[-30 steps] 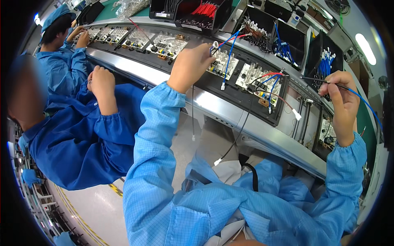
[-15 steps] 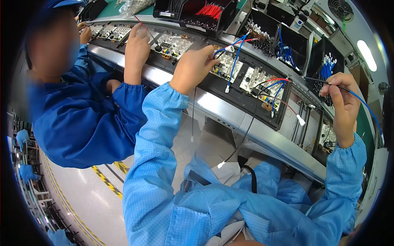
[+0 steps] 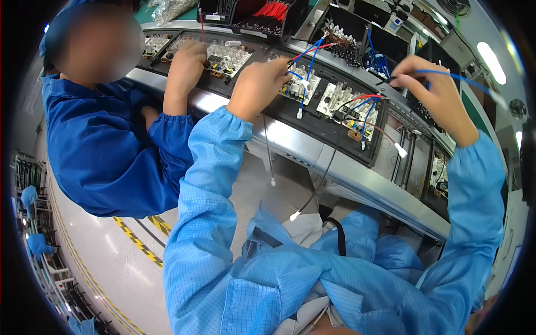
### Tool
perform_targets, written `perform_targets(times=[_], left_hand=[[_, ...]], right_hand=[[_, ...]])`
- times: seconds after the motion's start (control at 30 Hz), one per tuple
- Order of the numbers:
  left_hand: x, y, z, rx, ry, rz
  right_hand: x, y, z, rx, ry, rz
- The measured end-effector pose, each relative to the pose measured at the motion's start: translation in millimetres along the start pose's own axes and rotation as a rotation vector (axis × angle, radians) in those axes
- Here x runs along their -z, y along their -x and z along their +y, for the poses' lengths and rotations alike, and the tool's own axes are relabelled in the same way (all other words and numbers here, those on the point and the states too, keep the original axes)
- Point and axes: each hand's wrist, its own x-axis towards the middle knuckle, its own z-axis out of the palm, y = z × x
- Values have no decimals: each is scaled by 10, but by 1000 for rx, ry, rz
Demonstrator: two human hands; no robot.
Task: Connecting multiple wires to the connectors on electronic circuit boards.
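My left hand [image 3: 257,86] is closed in a pinch over a circuit board [image 3: 301,95]. Blue and red wires [image 3: 306,54] run out from its fingertips, and a white connector [image 3: 304,85] hangs beside them. Farther right, my right hand [image 3: 435,92] is raised above the line's far edge, its fingers pinched on wires. A blue wire [image 3: 460,75], smeared by motion, trails off to its right, and a short black end shows at the fingertips. Between my hands a second board [image 3: 335,103] carries red, blue and black wires, some with white connectors hanging loose.
Black bins of red wires [image 3: 271,11], brown wires [image 3: 343,42] and blue wires [image 3: 379,66] stand along the back. A co-worker in dark blue works close on my left, one hand [image 3: 184,70] over another board. A metal rail [image 3: 290,142] edges the line; a black wire [image 3: 321,184] dangles over it.
My right hand has moved up and left toward the bins, with the blue wire swinging behind it. My left hand stays near the same board, and the view has shifted slightly.
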Motion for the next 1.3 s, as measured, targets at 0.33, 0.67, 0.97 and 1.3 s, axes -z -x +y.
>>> perform_targets(times=[0.33,0.67,0.97,1.3], left_hand=[[119,357,162,186,373,84],[-75,768,-14,317,466,390],[-232,876,-129,271,316,495],[-293,1016,-168,-83,-108,493]], right_hand=[[-387,-101,445,15,90,-366],[-447,-56,601,6,110,-373],[-463,22,580,-2,277,-268],[-642,98,751,16,249,-359]])
